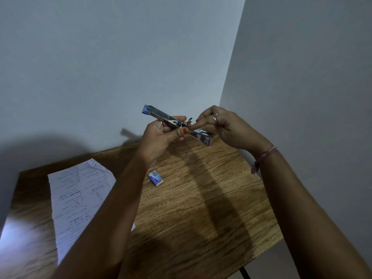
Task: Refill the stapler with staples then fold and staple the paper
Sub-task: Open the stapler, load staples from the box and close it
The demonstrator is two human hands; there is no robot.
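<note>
Stapler (161, 115): we see it swung fully open into one long metal strip with blue tips, held up in the air above the worktop (201, 198), tilted down to the right.
Staple box (155, 178): small, white and blue, lying flat mid-worktop.
Paper (80, 198): a written sheet, flat at our left, far corner folded over.

Dim, bluish light; soft arm shadows on table (211, 198); wide-angle edge distortion.
</note>
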